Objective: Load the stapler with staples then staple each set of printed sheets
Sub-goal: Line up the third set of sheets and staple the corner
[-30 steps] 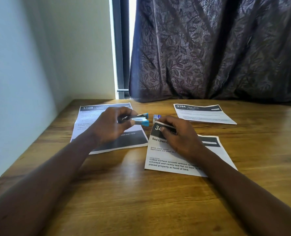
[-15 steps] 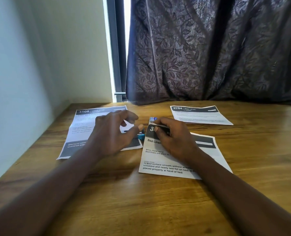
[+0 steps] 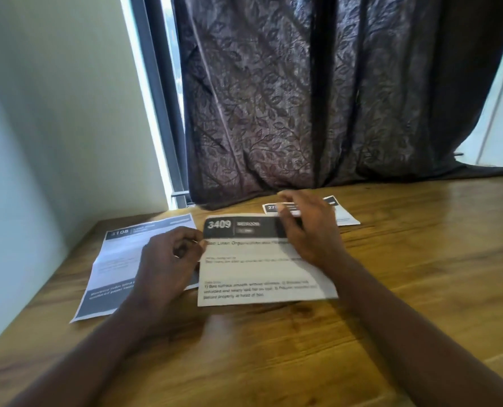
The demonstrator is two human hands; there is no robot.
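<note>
The set of printed sheets headed 3409 (image 3: 253, 271) is in the middle of the wooden table (image 3: 273, 353), squared to me, its near edge slightly raised above a shadow. My left hand (image 3: 168, 268) is curled at its left edge, thumb and fingertips pinching the paper. Over the set's top right corner lies my right hand (image 3: 309, 230), thumb on the dark header and fingers over the top edge. A second set headed 3108 (image 3: 118, 259) lies flat to the left, partly under my left hand. A third set (image 3: 344, 218) lies behind my right hand. The stapler is out of sight.
A dark patterned curtain (image 3: 318, 107) hangs down to the table's far edge. A pale wall (image 3: 47, 127) runs close along the table's left side. A window frame (image 3: 159, 98) stands between the wall and the curtain.
My left hand set the blue stapler down, and it is now hidden. Both hands took the 3409 set and turned it square to me. The camera moved closer and to the right.
</note>
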